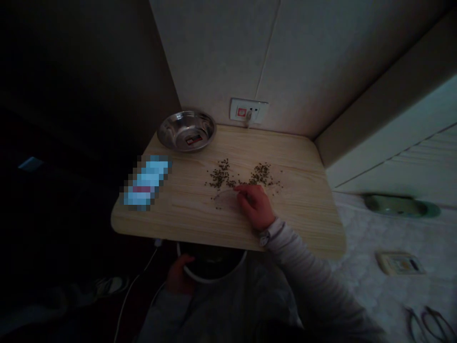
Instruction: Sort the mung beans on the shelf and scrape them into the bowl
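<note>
My right hand [254, 206] lies palm down on the wooden table [307, 209], its curled fingertips at the near edge of a scatter of small dark seeds [243, 176]; the scatter forms two loose heaps. What the fingertips hold, if anything, is too small to make out. My left hand [177, 279] is below the table's front edge, fingers closed on the rim of a white bowl [210, 275] held under the edge. The bowl's inside is dark and partly hidden by the tabletop.
A steel bowl [186, 129] stands at the table's back left. A blurred blue-white object [146, 183] lies at the left edge. A wall socket [248, 111] sits behind the table. A white cable [135, 281] hangs at the front. Scissors [428, 324] lie on the floor at right.
</note>
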{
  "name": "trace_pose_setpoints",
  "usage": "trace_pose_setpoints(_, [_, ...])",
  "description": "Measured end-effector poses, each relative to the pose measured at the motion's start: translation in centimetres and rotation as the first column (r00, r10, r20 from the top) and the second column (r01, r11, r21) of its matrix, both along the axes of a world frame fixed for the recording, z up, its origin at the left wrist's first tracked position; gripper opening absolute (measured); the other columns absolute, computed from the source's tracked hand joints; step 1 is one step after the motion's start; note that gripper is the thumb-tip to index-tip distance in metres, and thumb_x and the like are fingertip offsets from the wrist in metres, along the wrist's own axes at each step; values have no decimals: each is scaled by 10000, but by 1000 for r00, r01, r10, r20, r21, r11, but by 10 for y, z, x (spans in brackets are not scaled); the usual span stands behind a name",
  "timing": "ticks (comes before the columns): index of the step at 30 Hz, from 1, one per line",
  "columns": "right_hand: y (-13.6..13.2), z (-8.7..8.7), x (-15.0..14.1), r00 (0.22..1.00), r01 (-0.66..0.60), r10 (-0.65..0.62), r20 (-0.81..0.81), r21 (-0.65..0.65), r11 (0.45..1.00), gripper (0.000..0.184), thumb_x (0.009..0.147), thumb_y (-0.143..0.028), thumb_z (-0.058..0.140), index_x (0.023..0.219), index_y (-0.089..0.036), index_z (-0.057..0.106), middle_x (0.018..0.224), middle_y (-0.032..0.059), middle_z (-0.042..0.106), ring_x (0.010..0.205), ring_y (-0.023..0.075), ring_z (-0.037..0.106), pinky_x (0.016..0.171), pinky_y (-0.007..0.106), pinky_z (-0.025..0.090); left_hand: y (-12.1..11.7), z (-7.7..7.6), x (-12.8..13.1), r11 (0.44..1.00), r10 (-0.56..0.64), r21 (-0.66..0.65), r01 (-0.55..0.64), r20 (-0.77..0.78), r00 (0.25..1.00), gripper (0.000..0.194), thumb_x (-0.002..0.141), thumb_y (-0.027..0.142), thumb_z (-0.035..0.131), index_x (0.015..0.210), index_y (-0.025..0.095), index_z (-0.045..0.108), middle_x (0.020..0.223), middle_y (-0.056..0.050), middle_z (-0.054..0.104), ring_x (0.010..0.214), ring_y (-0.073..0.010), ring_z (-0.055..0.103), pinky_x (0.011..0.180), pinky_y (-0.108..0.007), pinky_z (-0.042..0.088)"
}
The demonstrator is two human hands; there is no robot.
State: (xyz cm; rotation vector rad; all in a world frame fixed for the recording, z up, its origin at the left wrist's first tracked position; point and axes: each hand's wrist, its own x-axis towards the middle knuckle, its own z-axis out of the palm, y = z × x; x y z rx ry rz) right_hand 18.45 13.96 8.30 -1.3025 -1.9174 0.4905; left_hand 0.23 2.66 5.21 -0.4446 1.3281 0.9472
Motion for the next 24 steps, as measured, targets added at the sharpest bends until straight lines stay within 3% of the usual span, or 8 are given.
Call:
trace_pose_setpoints(12, [0,2,0,994,-69,71,78,-31,997,205,760,-202,406,881,-208,571,682,8,588,677,137,510,694,320,383,8,-4,-4,996,39,-82,-40,-7,999,215,608,45,450,461,157,561,493,-26,627,814,-242,610,751,-374,479])
trace_pose_setpoints(24, [0,2,1,990,-116,121,74,-61,991,195,759,-203,416,886,-205,565,733,10,613,687,132,528,696,315,385,5,-3,-4,998,32,-52,-32,-7,999,184,595,44,466,500,152,581,545,-36,648,842,-256,600,761,-396,475])
